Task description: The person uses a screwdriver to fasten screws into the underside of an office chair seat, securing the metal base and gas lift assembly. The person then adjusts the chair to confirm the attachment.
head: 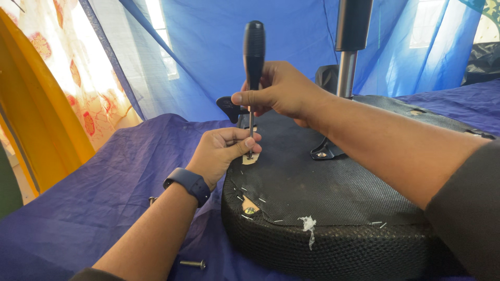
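seat [333,208] on tarp [104,198] | screwdriver [253,67] upright on seat | bolt [194,264] left-front of seat

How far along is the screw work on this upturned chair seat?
Done: two loose bolts lie on the blue tarp. In hand: right hand holds the screwdriver in a hole steadied by the left hand. Left: the front corner screw sits in place.

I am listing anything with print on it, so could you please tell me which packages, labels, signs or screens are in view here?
Smartwatch: on the wrist of the left hand, dark blue band; its screen is turned away, not visible.
No packages, labels or signs show.
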